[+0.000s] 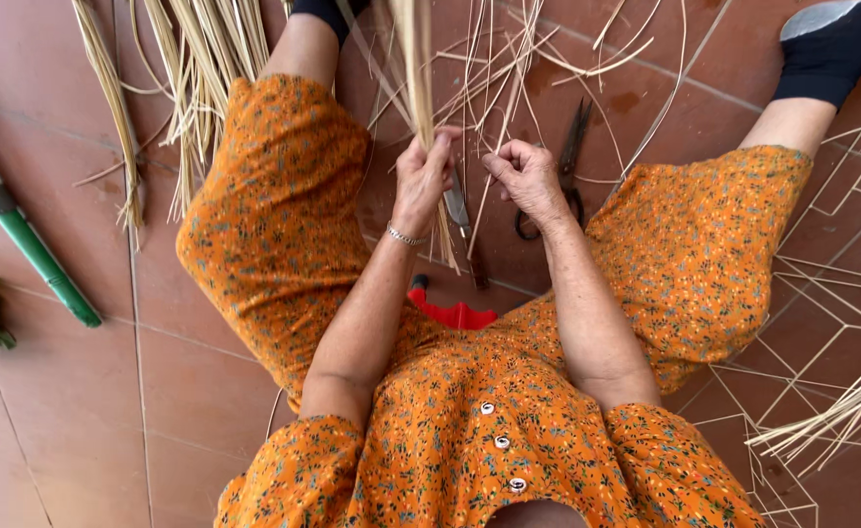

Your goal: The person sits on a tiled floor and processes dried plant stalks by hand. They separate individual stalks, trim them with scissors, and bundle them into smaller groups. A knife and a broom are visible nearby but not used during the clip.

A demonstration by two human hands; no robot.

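Gripping a straw bundle [417, 59], the left hand [421, 181] is steadying it while the right hand [526, 176] is pinching one strand [502, 112], apparently mid-separation.

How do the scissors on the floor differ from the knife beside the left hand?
The scissors have dark loop handles and two blades; the knife has one flat grey blade. The scissors lie free near the right hand; the knife sits partly behind the left hand and straw bundle. Both rest on the tiles.

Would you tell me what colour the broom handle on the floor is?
The broom handle is green, seen in the head view.
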